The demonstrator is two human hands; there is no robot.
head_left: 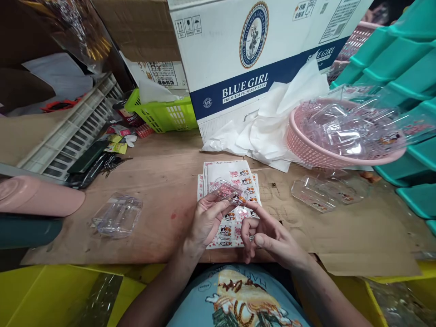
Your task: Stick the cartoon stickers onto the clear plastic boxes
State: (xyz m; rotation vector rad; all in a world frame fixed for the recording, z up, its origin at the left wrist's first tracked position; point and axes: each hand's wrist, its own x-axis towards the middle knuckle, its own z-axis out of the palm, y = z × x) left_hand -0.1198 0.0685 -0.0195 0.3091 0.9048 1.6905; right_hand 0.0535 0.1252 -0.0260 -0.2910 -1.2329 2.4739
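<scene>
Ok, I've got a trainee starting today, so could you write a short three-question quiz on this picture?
1. Which hand pinches the clear plastic piece: A, right; B, left?
2. True or false: the pink basket stands to the right of the printed sheets.
3. Fill the gap: the large lettering on the white-and-blue carton reads "BLUE ____".

Key: 1. B, the left hand. 2. True. 3. GIRL.

Left hand (208,220)'s pinching away, right hand (277,236)'s kinda half-curling, index finger (261,211) pointing out, forearms (166,281) angling inward.
</scene>
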